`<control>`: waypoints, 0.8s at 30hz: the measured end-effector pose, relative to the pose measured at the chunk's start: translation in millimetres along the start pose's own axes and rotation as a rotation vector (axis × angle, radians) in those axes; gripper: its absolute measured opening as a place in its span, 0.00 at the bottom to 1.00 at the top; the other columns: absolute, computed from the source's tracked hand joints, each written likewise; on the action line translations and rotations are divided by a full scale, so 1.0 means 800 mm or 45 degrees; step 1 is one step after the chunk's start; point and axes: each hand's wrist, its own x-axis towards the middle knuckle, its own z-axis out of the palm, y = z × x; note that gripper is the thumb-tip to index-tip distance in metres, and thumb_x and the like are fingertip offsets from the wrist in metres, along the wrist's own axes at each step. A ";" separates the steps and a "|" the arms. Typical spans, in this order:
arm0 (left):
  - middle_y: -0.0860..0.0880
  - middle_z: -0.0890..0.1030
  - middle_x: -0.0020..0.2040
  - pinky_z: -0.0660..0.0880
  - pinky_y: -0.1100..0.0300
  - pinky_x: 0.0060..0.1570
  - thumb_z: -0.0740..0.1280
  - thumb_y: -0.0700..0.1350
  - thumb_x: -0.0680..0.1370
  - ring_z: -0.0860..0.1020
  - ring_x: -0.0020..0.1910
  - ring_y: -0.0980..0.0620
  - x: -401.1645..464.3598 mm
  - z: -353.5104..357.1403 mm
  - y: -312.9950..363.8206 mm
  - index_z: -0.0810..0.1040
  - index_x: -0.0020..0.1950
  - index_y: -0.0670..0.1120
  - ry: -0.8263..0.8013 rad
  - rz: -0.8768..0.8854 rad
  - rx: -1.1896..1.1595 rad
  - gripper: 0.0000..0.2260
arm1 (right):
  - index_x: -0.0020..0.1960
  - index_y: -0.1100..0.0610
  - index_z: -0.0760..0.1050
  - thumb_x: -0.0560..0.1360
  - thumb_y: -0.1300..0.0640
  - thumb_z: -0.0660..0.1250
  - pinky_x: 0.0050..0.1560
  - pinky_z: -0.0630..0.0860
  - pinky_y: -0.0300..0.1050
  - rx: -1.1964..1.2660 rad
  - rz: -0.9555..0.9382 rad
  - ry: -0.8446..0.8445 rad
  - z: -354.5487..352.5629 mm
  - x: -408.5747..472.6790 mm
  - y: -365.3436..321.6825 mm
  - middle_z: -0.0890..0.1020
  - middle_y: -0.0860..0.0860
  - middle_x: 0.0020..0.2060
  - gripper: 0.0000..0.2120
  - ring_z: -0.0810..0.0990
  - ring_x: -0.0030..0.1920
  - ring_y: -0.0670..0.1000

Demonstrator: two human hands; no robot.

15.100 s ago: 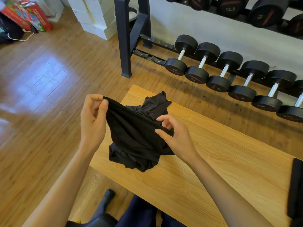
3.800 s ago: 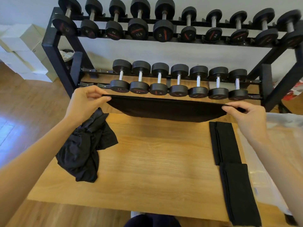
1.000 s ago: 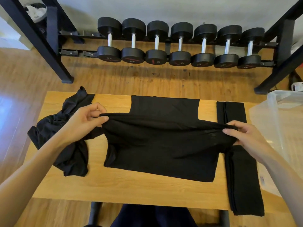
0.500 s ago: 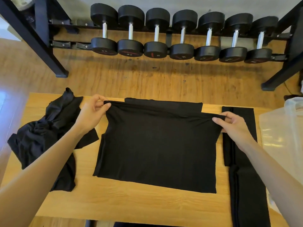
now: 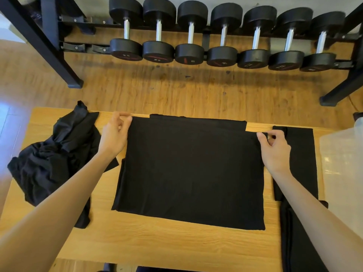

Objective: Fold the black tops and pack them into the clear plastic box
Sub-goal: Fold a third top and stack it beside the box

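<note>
top being folded: black top (image 5: 188, 169) lying flat in the middle of the tabletop (image 5: 157, 244), folded over on itself, with the under layer sticking out a bit along the far edge
left hand: left hand (image 5: 115, 137) is at the far left corner of the folded layer, thumb and forefinger pinched on the cloth edge, other fingers loosely curled, so the grip is basically closed on that corner
right hand: right hand (image 5: 275, 148) is doing the same on the far right corner, a pinch grip on the cloth with thumb and fingertips, wrist lying over the folded stuff on that side
unfolded pile: crumpled black top (image 5: 53, 160) heaped at the left end of the tabletop, just beside the flat one, part of it hanging near the left edge
done ones: folded black tops (image 5: 300, 173) in long narrow strips along the right side, one behind the other, partly hidden under the right forearm
box: clear plastic box (image 5: 341, 165) at the far right, only partly in frame, right next to the folded strips; can't tell what's in it
background: row of dumbbells (image 5: 222, 36) on a black rack (image 5: 57, 50) beyond the tabletop, wood floor (image 5: 176, 91) underneath
</note>
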 end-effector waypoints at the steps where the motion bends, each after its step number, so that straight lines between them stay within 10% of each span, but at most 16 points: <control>1: 0.45 0.80 0.44 0.78 0.57 0.45 0.59 0.53 0.83 0.80 0.45 0.47 -0.004 -0.004 -0.002 0.70 0.67 0.47 -0.040 -0.040 -0.043 0.15 | 0.70 0.59 0.67 0.80 0.50 0.64 0.55 0.69 0.43 0.033 0.037 -0.015 -0.002 -0.004 -0.003 0.77 0.58 0.61 0.22 0.76 0.61 0.55; 10: 0.50 0.81 0.46 0.70 0.70 0.46 0.75 0.41 0.74 0.81 0.44 0.57 -0.070 -0.026 -0.034 0.62 0.75 0.49 -0.247 -0.055 0.070 0.33 | 0.77 0.57 0.55 0.76 0.56 0.71 0.64 0.69 0.53 0.055 0.171 -0.147 -0.024 -0.077 0.014 0.72 0.49 0.44 0.36 0.73 0.51 0.50; 24: 0.55 0.77 0.42 0.75 0.55 0.45 0.69 0.46 0.79 0.79 0.45 0.53 -0.128 -0.012 -0.045 0.61 0.75 0.47 -0.001 0.039 0.264 0.27 | 0.52 0.63 0.76 0.81 0.52 0.63 0.45 0.69 0.48 -0.072 0.200 -0.010 0.001 -0.109 0.051 0.77 0.54 0.41 0.13 0.76 0.45 0.54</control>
